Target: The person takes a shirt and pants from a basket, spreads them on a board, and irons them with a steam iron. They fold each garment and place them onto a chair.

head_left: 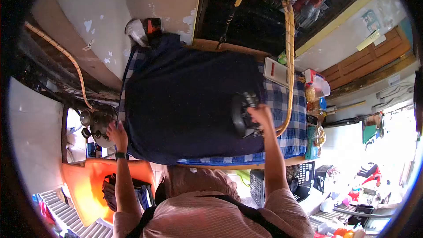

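Note:
A dark garment or cloth (189,92) lies spread over a padded table with a blue checked cover (293,132). On its right side, my right hand (261,117) is closed round the handle of a black steam iron (240,113). The soleplate is tilted toward the left, close over the cloth. A yellowish hose (289,39) arches up from beside the iron. My left hand (117,135) is at the cloth's left edge, fingers stretched out and slightly blurred. It overlaps a round metal vessel with knobs (99,121) in this view.
A white tray (276,71) with a red item rests at the table's back right, beside small boxes and packets. A second hose (59,46) runs down to the metal vessel. An orange chair (92,180) holding a dark bag stands front left; black crates (304,178) are front right.

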`<state>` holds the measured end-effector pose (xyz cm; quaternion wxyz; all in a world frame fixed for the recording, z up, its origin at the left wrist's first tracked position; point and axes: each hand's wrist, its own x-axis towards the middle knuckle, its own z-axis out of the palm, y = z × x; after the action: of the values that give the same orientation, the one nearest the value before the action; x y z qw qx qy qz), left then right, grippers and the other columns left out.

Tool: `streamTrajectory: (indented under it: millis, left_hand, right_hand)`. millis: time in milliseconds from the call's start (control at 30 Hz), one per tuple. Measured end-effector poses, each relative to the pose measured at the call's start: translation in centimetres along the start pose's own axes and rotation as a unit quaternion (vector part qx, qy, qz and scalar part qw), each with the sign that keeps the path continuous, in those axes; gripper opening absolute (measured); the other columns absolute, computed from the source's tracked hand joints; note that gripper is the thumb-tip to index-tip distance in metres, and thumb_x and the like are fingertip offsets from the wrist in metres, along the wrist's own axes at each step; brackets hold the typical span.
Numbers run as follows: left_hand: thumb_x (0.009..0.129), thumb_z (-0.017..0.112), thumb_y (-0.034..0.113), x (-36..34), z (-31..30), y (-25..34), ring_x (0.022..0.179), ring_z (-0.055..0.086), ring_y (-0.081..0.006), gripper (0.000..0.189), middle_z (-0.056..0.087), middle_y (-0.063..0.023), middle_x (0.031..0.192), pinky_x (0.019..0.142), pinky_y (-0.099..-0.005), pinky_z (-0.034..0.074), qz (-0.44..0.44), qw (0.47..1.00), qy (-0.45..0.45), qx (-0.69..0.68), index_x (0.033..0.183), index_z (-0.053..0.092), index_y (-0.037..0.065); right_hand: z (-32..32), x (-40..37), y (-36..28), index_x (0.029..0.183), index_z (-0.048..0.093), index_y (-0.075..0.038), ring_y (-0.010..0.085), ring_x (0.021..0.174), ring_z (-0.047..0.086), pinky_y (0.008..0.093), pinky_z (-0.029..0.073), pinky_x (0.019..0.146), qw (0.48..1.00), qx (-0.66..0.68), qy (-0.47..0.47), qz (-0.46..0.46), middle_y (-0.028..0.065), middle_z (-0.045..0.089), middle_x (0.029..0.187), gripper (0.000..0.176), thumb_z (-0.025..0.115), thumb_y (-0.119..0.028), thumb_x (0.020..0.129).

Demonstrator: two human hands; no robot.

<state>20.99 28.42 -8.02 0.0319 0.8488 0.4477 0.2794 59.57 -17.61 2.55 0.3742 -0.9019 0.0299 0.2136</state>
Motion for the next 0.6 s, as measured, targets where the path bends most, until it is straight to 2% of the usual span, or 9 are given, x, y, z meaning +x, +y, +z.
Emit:
streamTrajectory:
  millis: [67, 167, 233, 267, 300, 367, 433, 500, 600]
  left_hand:
    - [0.095, 0.050, 0.033, -3.2, 0.1, -1.1, 0.101, 0.052, -0.0382, 0.033, 0.057, -0.0197, 0.105, 0.085, -0.0488, 0.040, -0.082, 0.995, -0.021, 0.043, 0.109, 0.054, 0.003]
    - [0.096, 0.048, 0.032, -6.1, -0.5, -0.8, 0.098, 0.054, -0.0394, 0.032, 0.058, -0.0208, 0.104, 0.083, -0.0486, 0.041, -0.074, 0.996, -0.041, 0.005, 0.108, 0.054, 0.003]
    - [0.097, 0.047, 0.034, -6.9, -0.3, -0.4, 0.092, 0.056, -0.0409, 0.033, 0.060, -0.0215, 0.098, 0.080, -0.0479, 0.043, -0.050, 0.999, 0.003, 0.019, 0.105, 0.054, 0.003]
    - [0.097, 0.046, 0.035, -7.0, -0.9, 0.3, 0.090, 0.057, -0.0416, 0.035, 0.062, -0.0218, 0.095, 0.078, -0.0484, 0.044, -0.078, 0.996, -0.052, 0.002, 0.103, 0.054, 0.001]
    - [0.097, 0.045, 0.037, -6.6, -1.7, 1.2, 0.089, 0.058, -0.0422, 0.038, 0.063, -0.0222, 0.092, 0.077, -0.0489, 0.045, -0.106, 0.989, -0.102, -0.016, 0.101, 0.054, 0.000]
    - [0.097, 0.045, 0.039, -5.9, -4.5, 4.7, 0.087, 0.059, -0.0448, 0.043, 0.063, -0.0241, 0.090, 0.074, -0.0512, 0.045, -0.143, 0.983, -0.061, -0.102, 0.095, 0.055, -0.003]
    - [0.097, 0.045, 0.038, -6.2, -4.2, 4.7, 0.089, 0.058, -0.0458, 0.043, 0.062, -0.0273, 0.091, 0.075, -0.0522, 0.045, -0.131, 0.983, -0.129, 0.008, 0.090, 0.056, -0.004]
    - [0.098, 0.045, 0.038, -6.4, -2.0, 1.9, 0.090, 0.057, -0.0468, 0.043, 0.060, -0.0287, 0.092, 0.075, -0.0518, 0.045, -0.148, 0.984, -0.092, -0.029, 0.089, 0.057, -0.002]
    - [0.098, 0.044, 0.036, -6.3, -3.2, 1.4, 0.091, 0.056, -0.0474, 0.039, 0.061, -0.0282, 0.093, 0.075, -0.0494, 0.045, -0.149, 0.977, -0.018, -0.150, 0.096, 0.058, 0.000]
  right_hand:
    - [-5.3, 3.5, 3.5, 0.068, 0.059, -0.001, 0.0153, 0.043, 0.056, 0.0314, 0.045, 0.040, 1.000, 0.022, 0.006, 0.016, 0.0071, 0.057, 0.055, 0.026, 0.072, -0.023, 0.073]
    - [-11.9, 7.7, 8.4, 0.076, 0.060, 0.002, 0.0149, 0.040, 0.054, 0.0302, 0.042, 0.036, 0.998, 0.060, -0.018, -0.012, 0.0078, 0.058, 0.056, 0.028, 0.073, -0.023, 0.077]
    - [-14.2, 8.0, 9.1, 0.084, 0.062, 0.002, 0.0228, 0.046, 0.058, 0.0371, 0.046, 0.042, 0.996, -0.032, 0.070, -0.039, 0.0111, 0.060, 0.060, 0.030, 0.073, -0.025, 0.077]
    - [-14.1, 7.7, 10.3, 0.093, 0.062, 0.002, 0.0327, 0.070, 0.063, 0.0472, 0.050, 0.058, 0.883, -0.306, 0.299, -0.192, 0.0183, 0.064, 0.078, 0.042, 0.072, -0.036, 0.077]
    - [-13.9, 4.4, 8.6, 0.105, 0.059, 0.001, 0.0397, 0.096, 0.056, 0.0517, 0.047, 0.077, 0.814, -0.392, 0.357, -0.239, 0.0234, 0.060, 0.101, 0.060, 0.066, -0.051, 0.078]
    - [-11.5, 0.3, 8.0, 0.114, 0.054, 0.002, 0.0403, 0.104, 0.050, 0.0501, 0.043, 0.084, 0.822, -0.372, 0.377, -0.211, 0.0239, 0.055, 0.111, 0.068, 0.060, -0.057, 0.080]
    - [-6.0, -2.0, 12.5, 0.117, 0.052, 0.002, 0.0400, 0.100, 0.050, 0.0506, 0.040, 0.087, 0.831, -0.429, 0.331, -0.125, 0.0211, 0.055, 0.112, 0.060, 0.053, -0.051, 0.088]
    - [0.8, -3.5, 17.5, 0.106, 0.055, 0.003, 0.0416, 0.101, 0.050, 0.0532, 0.039, 0.084, 0.839, -0.419, 0.338, -0.077, 0.0231, 0.053, 0.115, 0.052, 0.047, -0.047, 0.092]
    - [0.2, -4.9, 16.8, 0.100, 0.050, 0.003, 0.0488, 0.085, 0.055, 0.0551, 0.043, 0.071, 0.933, -0.234, 0.182, -0.203, 0.0305, 0.059, 0.093, 0.045, 0.047, -0.042, 0.094]
